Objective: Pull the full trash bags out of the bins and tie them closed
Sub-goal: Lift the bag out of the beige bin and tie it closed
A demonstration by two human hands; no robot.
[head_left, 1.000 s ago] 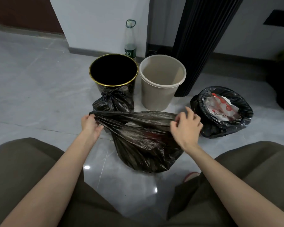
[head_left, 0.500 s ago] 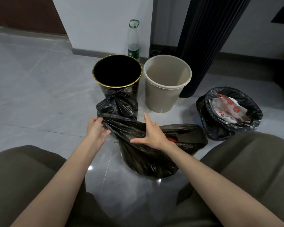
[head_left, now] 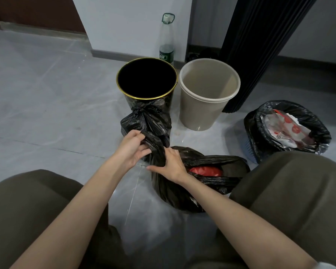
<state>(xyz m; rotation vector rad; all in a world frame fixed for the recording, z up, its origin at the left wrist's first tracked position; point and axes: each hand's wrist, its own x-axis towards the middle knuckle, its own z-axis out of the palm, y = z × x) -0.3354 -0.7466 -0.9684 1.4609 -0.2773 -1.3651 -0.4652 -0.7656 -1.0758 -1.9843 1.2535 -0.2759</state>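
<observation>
Between the knees, an untied black trash bag [head_left: 175,197] sits on the floor [head_left: 47,113], mouth gaping to the right, red waste [head_left: 206,170] visible inside. Left hand [head_left: 133,147] and right hand [head_left: 170,165] both grip the bunched plastic at its left edge, fingers curled. Just behind, a knotted bag [head_left: 144,121] leans against the black gold-rimmed bin [head_left: 128,100]. Beige bin [head_left: 198,115] stands beside it. Far right, a lined blue basket [head_left: 249,146] holds its full bag [head_left: 260,133].

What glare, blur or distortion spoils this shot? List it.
Head view: a pale reflected streak on the glossy floor; inside the black bin is featureless dark; wide-angle lens tilts the curtain; left hand, right hand and trash bag look sharp.
</observation>
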